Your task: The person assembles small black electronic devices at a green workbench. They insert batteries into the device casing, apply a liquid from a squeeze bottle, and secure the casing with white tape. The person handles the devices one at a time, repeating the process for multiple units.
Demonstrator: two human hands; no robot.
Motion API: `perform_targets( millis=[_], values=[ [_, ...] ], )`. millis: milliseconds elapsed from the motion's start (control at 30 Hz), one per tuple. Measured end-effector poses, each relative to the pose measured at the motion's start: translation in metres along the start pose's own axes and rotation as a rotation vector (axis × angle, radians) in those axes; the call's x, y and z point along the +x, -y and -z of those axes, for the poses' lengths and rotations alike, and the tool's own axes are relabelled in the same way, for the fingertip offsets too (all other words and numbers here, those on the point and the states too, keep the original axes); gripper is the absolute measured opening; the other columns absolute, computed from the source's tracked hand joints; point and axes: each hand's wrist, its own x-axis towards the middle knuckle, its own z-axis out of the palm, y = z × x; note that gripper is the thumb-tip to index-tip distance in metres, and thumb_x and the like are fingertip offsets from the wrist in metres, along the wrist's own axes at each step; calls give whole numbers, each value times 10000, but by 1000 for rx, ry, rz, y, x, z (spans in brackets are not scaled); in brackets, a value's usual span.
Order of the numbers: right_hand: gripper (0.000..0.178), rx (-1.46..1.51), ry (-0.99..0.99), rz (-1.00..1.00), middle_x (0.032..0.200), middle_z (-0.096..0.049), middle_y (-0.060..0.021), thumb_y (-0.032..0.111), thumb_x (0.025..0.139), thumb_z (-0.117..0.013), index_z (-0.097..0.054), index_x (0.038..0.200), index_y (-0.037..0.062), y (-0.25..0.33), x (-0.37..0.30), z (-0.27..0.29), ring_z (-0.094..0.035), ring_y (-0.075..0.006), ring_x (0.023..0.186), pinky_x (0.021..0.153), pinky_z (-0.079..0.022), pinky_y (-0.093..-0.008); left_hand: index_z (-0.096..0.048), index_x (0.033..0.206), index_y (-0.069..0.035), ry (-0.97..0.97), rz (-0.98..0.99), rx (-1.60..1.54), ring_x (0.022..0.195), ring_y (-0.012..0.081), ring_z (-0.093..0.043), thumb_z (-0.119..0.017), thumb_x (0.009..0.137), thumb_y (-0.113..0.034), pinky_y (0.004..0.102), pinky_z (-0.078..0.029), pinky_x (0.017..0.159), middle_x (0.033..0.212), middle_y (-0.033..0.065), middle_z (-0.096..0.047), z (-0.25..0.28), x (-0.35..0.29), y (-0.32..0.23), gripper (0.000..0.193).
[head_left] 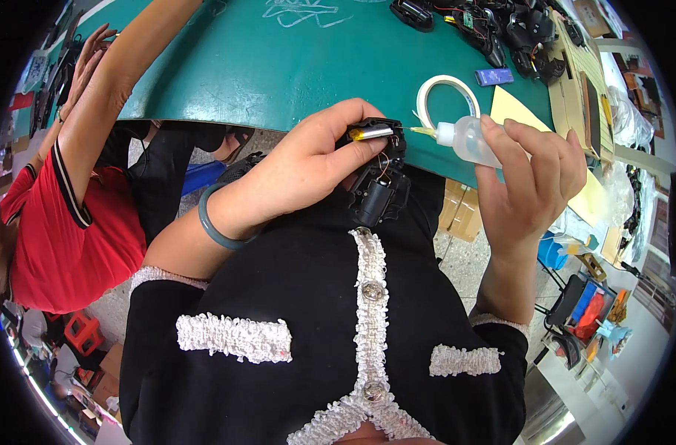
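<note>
My left hand [308,157] is closed around an opened black plastic device housing [397,157] near the table's front edge. Its thumb rests against a silver battery with yellow tape [371,134] in the upper part. Lower down hangs a black cylindrical part [374,199], joined by thin wires. My right hand [532,172] grips a translucent squeeze bottle [471,139], tilted sideways. The bottle's thin needle tip points left and reaches the housing's upper right edge, beside the battery. Whether liquid comes out is too small to see.
On the green table [278,67] lie a roll of tape [424,96], a yellow sheet [510,108] and a small blue box [494,77]. Several black device bodies [493,33] sit at the far right. At the left, a co-worker in a red shirt [78,237] reaches over the table.
</note>
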Motion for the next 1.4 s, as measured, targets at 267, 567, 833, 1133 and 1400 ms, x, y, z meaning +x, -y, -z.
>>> perform_targets(
  millis=[267,567,833,1133,1400],
  values=[
    [449,376,-6,-193,927,-633,-5,61,586,-805,-673,1002,164,-10,-11,-2,-587,-207,897,923,-403,-421,-528,1163,-24,-28,32,-524,957,123,-607,-539,960,-147,286,-498,833,1046,65,-629,6,7,12,238],
    [482,286,25,-174,950,-633,-15,54,585,-820,-665,1028,167,-6,-17,-5,-583,-216,918,922,-413,-421,-507,1206,-37,-50,-46,-652,943,108,-605,-507,983,-171,255,-508,799,1057,74,-618,-4,14,15,261],
    [440,139,12,-77,923,-583,23,84,607,-812,-680,1002,225,-6,-10,-3,-557,-193,898,944,-407,-466,-515,1180,-64,-65,-54,-579,891,68,-580,-519,978,-137,227,-491,759,1032,25,-604,-4,12,16,214],
    [420,22,87,4,977,-560,28,82,620,-753,-687,1010,226,-8,-6,3,-526,-188,963,979,-383,-478,-512,1190,-61,-85,-95,-528,900,70,-577,-519,978,-132,226,-491,761,1026,24,-604,-5,13,19,224],
    [379,-14,60,65,1010,-551,31,83,640,-750,-697,995,207,-9,-1,8,-512,-191,997,980,-377,-486,-511,1192,-55,-87,-77,-526,910,74,-582,-510,979,-124,232,-492,777,1033,29,-610,-5,13,19,224]
  ],
)
